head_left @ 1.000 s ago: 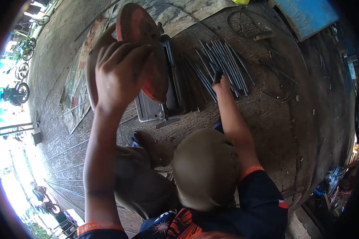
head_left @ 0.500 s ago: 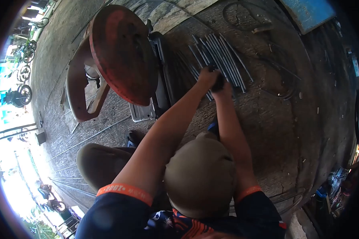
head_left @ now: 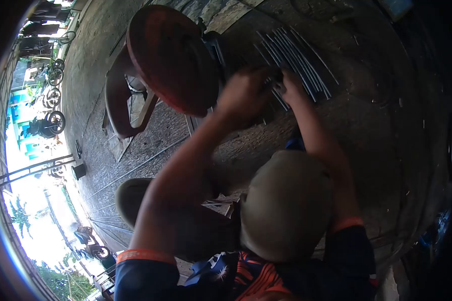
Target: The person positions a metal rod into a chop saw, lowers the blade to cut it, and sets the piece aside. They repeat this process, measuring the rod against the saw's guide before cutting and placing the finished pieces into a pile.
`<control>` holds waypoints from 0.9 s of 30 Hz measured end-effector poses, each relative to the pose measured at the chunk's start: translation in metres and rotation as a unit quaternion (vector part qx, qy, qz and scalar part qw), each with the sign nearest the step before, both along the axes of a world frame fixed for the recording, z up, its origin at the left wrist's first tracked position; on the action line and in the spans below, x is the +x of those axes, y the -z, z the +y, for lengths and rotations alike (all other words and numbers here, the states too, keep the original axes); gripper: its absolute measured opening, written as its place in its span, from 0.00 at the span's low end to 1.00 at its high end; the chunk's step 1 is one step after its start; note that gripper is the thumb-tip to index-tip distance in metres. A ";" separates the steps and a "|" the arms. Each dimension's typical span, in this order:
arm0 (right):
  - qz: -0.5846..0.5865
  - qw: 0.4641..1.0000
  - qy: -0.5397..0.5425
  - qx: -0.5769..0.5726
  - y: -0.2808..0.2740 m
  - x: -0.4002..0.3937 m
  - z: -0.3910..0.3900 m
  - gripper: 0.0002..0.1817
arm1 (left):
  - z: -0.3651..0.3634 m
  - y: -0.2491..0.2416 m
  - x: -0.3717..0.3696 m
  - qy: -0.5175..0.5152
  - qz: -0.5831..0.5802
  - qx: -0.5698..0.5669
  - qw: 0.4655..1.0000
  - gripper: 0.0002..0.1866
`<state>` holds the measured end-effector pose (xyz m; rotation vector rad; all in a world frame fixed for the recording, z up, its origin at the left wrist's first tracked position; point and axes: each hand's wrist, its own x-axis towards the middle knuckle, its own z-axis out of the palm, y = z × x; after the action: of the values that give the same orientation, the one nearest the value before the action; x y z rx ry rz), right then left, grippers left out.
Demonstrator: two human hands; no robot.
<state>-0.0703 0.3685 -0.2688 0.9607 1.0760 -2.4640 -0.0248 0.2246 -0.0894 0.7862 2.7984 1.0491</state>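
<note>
Out in front of my knees, my left hand (head_left: pixel 246 93) is blurred, with its fingers curled toward my right hand. My right hand (head_left: pixel 290 88) is closed close beside it. Between the two hands is a small dark object (head_left: pixel 273 75); its kind is hidden by shadow and fingers. Several thin metal rods (head_left: pixel 306 67) lie roughly side by side on the ground, just beyond and under my hands.
To the left stands a cut-off saw with a round red guard (head_left: pixel 168 60) and a handle frame (head_left: pixel 116 108). Long thin rods (head_left: pixel 150 159) stretch across the rough concrete ground at left. My knee (head_left: pixel 289 205) rises close in front. Parked motorbikes (head_left: pixel 47 125) stand at far left.
My left hand has drawn back and left, nearer the saw, and lies farther from my right hand. The view has shifted, so the saw and rods sit farther right and higher.
</note>
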 end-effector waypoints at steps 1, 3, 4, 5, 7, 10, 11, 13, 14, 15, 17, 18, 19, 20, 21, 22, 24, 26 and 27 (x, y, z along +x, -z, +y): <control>0.068 0.996 -0.060 0.022 -0.024 -0.004 -0.006 0.13 | -0.013 -0.028 0.001 0.030 0.060 -0.023 0.997 0.17; 0.194 0.967 -0.125 0.110 -0.082 -0.011 -0.023 0.17 | -0.046 -0.082 0.003 0.055 0.204 -0.091 0.973 0.15; 0.272 0.914 -0.189 0.234 -0.103 -0.019 -0.026 0.19 | -0.067 -0.103 0.007 0.051 0.282 -0.138 0.948 0.14; 0.344 0.835 -0.247 0.351 -0.124 -0.024 -0.030 0.20 | -0.089 -0.114 0.006 0.004 0.310 -0.124 0.942 0.11; 0.369 0.760 -0.325 0.425 -0.189 -0.020 -0.040 0.20 | -0.140 -0.131 0.000 -0.059 0.406 -0.202 0.889 0.11; 0.432 0.620 -0.408 0.513 -0.236 -0.018 -0.072 0.20 | -0.183 -0.131 0.014 -0.197 0.339 -0.262 0.882 0.14; 0.463 0.575 -0.416 0.531 -0.242 -0.017 -0.083 0.22 | -0.193 -0.125 0.015 -0.225 0.317 -0.264 0.883 0.14; 0.507 0.558 -0.395 0.525 -0.239 -0.020 -0.113 0.25 | -0.219 -0.106 0.000 -0.190 0.153 -0.079 0.967 0.20; 0.538 0.542 -0.337 0.550 -0.247 -0.015 -0.128 0.27 | -0.222 -0.104 -0.003 -0.206 0.124 0.045 0.970 0.17; 0.565 0.528 -0.277 0.570 -0.254 -0.006 -0.143 0.28 | -0.220 -0.101 -0.005 -0.215 0.093 0.168 0.957 0.14; 0.538 0.531 -0.300 0.582 -0.262 0.013 -0.168 0.30 | -0.224 -0.099 -0.009 -0.234 0.059 0.197 0.950 0.21; 0.523 0.563 -0.235 0.595 -0.260 0.024 -0.174 0.30 | -0.225 -0.097 -0.009 -0.241 0.022 0.221 0.945 0.27; 0.504 0.592 -0.168 0.606 -0.258 0.036 -0.178 0.30 | -0.225 -0.094 -0.009 -0.249 0.017 0.230 0.941 0.27; 0.464 0.668 -0.105 0.572 -0.241 0.050 -0.174 0.29 | -0.225 -0.092 -0.009 -0.240 0.037 0.221 0.945 0.28; 0.418 0.736 -0.038 0.531 -0.211 0.067 -0.169 0.29 | -0.225 -0.092 -0.010 -0.230 0.058 0.212 0.948 0.29; 0.207 0.726 0.141 0.640 -0.173 0.094 -0.182 0.27 | -0.224 -0.095 -0.011 -0.237 0.056 0.219 0.945 0.29; 0.053 0.900 0.113 0.418 -0.097 0.146 -0.180 0.26 | -0.221 -0.103 -0.008 -0.284 0.058 0.159 0.944 0.27; 0.047 0.907 0.033 0.417 -0.033 0.201 -0.204 0.26 | -0.218 -0.108 -0.005 -0.292 0.038 0.178 0.939 0.26; 0.069 0.941 -0.016 0.332 -0.004 0.218 -0.208 0.28 | -0.219 -0.109 -0.004 -0.296 0.025 0.191 0.935 0.26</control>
<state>0.1473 0.1602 -0.2651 0.9219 2.0247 -2.1836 -0.0287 0.0057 0.0192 -0.0589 2.9831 1.7094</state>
